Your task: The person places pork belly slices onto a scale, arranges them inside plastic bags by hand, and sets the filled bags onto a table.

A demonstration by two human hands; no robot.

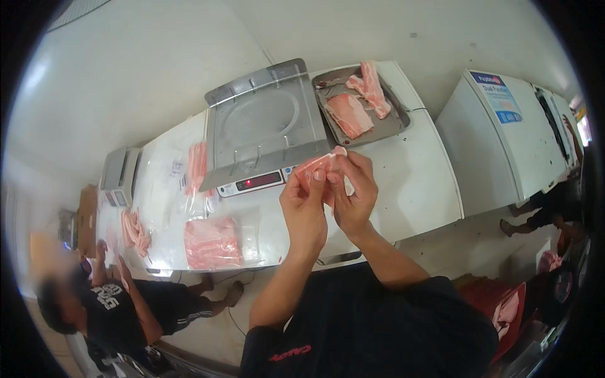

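Note:
My left hand [304,211] and my right hand [354,200] are close together above the front edge of the white worktop [409,189]. Between them they pinch a thin slice of raw pork [312,167], pink with a pale edge, and the fingers cover part of it. Just beyond my hands stands a digital scale [265,120] with a wide steel pan and a lit red display. To its right, a dark metal tray [392,131] holds a few slabs of pork belly [350,116].
Left of my hands lies a flat clear pack of sliced meat [213,244]. More slices [196,165] rest beside the scale, others [134,233] farther left. A smaller scale [118,176] stands there, near a co-worker [107,309]. A white freezer [485,138] is at right.

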